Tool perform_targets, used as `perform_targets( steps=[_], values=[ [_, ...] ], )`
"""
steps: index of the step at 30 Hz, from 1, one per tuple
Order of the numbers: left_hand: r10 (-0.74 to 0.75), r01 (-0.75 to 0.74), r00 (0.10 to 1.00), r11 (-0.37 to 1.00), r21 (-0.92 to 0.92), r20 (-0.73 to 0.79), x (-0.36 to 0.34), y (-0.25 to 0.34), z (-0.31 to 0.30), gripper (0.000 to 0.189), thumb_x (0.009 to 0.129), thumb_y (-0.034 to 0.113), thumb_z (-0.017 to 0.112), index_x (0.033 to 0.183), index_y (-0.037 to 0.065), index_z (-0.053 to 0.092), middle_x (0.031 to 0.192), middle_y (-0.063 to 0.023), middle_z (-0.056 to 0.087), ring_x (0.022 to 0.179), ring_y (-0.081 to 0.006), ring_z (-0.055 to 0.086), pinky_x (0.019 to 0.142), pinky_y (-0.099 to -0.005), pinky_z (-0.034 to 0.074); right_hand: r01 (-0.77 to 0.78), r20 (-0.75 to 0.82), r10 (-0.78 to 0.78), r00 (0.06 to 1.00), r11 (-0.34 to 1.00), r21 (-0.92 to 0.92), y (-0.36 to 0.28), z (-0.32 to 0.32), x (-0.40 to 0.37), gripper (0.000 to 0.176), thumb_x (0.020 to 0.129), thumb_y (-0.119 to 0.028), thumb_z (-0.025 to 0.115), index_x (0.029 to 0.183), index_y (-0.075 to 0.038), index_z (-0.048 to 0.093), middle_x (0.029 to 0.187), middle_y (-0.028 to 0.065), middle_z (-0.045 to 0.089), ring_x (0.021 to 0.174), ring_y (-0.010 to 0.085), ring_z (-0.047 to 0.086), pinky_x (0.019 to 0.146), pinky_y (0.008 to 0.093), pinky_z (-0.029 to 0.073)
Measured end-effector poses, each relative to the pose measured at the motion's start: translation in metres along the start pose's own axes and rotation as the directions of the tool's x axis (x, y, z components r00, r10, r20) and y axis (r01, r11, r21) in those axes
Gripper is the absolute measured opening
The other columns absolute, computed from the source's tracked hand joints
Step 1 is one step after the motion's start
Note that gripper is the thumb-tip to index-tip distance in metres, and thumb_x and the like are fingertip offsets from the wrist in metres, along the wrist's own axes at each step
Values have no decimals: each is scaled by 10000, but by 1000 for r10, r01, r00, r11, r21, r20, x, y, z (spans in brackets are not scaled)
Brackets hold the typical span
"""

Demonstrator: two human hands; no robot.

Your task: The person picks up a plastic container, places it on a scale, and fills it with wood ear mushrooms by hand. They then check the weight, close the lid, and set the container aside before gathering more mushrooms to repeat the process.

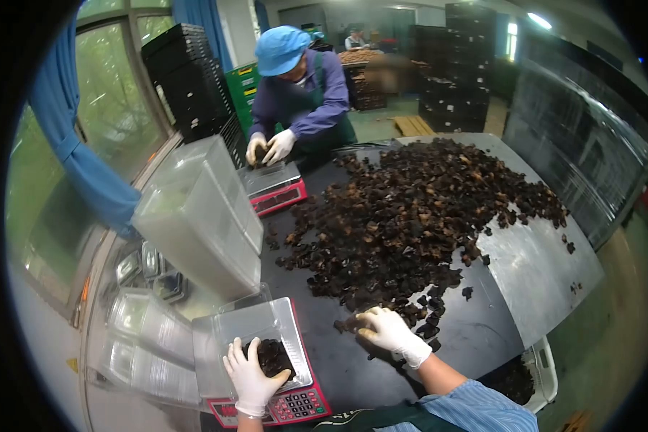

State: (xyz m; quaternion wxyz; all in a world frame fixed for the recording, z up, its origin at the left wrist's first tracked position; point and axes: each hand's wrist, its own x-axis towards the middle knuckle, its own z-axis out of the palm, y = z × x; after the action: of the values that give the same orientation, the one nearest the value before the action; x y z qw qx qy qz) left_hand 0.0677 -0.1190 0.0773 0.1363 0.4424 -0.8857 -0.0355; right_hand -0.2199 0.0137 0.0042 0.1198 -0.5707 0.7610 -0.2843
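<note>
My left hand (253, 376), in a white glove, cups a dark clump of what looks like dried wood ear mushrooms (274, 358), its fingers and thumb curved around one side. The clump rests on the steel pan of a red-edged digital scale (300, 405). Part of it is hidden under the fingers. My right hand (392, 334), gloved too, is at the near edge of the large mushroom pile (403, 216). Its thumb and fingers are apart, close to a few loose pieces (348, 325).
Tall stacks of clear plastic boxes (201, 216) and lids (147, 338) stand at the left. Across the table a co-worker (302, 93) handles a dark piece over a second scale (281, 196). A white crate (545, 371) with dark pieces sits below the right edge.
</note>
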Motion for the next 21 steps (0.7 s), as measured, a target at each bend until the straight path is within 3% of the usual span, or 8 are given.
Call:
perform_targets(
  steps=[3, 7, 8, 9, 16, 19, 20, 21],
  values=[
    [-11, 8, 1000, 996, -92, -28, -2, 2, -12, 953, 532, 398, 821, 1340, 84, 426, 1423, -254, 297, 1314, -458, 269, 1094, -570, 167, 59, -73, -61, 995, 998, -26, -4, 1, -3, 354, 824, -321, 639, 1118, -125, 627, 1010, 129, 631, 915, 304, 608, 782, 404, 484],
    [-33, -9, 992, 945, -327, -124, -12, -11, -26, 920, 577, 300, 818, 1363, 72, 397, 1463, -242, 254, 1334, -442, 262, 1103, -564, 163, 11, -12, -10, 1000, 994, 112, -5, -5, -2, 270, 843, -244, 605, 1068, -98, 639, 870, 121, 671, 807, 283, 642, 720, 381, 501],
    [-36, -26, 986, 931, -364, -162, -17, -15, -32, 840, 652, 176, 789, 1380, 50, 387, 1487, -196, 241, 1367, -360, 259, 1119, -439, 229, 27, -40, -22, 999, 991, 133, -5, -1, -2, 244, 843, -208, 595, 1052, -89, 641, 843, 118, 674, 785, 281, 646, 709, 376, 504],
    [-93, -9, 977, 881, -474, -192, -19, -16, -36, 777, 697, 119, 747, 1381, 39, 386, 1490, -187, 246, 1372, -344, 258, 1125, -436, 212, 46, -66, -36, 997, 987, 155, -6, 1, -1, 219, 844, -171, 585, 1035, -81, 642, 815, 115, 678, 764, 278, 649, 697, 371, 506],
    [-321, 171, 890, 893, -416, -323, -59, -87, -33, 590, 822, 2, 587, 1380, 25, 392, 1463, -165, 310, 1377, -305, 265, 1131, -423, 187, 319, -307, -256, 917, 932, 175, -15, 16, 12, 258, 752, 59, 514, 952, -48, 637, 785, 111, 660, 751, 279, 646, 685, 364, 516],
    [-414, 256, 844, 870, -422, -342, -78, -97, -31, 538, 853, 1, 558, 1367, -3, 399, 1444, -167, 341, 1369, -297, 285, 1128, -408, 195, 227, -235, -148, 961, 906, 357, -26, 13, 17, 255, 728, 80, 497, 890, -49, 645, 782, 105, 660, 750, 260, 648, 690, 335, 514],
    [-438, 278, 831, 861, -426, -343, -83, -97, -31, 535, 854, -1, 556, 1366, -5, 399, 1441, -167, 345, 1366, -296, 290, 1128, -405, 196, 78, -82, -46, 996, 891, 448, -30, 8, 18, 230, 717, 80, 495, 833, -51, 645, 776, 108, 667, 737, 249, 658, 672, 321, 510],
    [-461, 300, 818, 852, -429, -344, -88, -95, -33, 533, 855, -2, 554, 1365, -7, 399, 1438, -166, 350, 1364, -295, 295, 1128, -402, 197, 76, -61, -55, 997, 894, 442, -37, 3, 21, 226, 719, 77, 494, 830, -52, 643, 770, 110, 668, 730, 250, 660, 666, 321, 510]
  ],
)
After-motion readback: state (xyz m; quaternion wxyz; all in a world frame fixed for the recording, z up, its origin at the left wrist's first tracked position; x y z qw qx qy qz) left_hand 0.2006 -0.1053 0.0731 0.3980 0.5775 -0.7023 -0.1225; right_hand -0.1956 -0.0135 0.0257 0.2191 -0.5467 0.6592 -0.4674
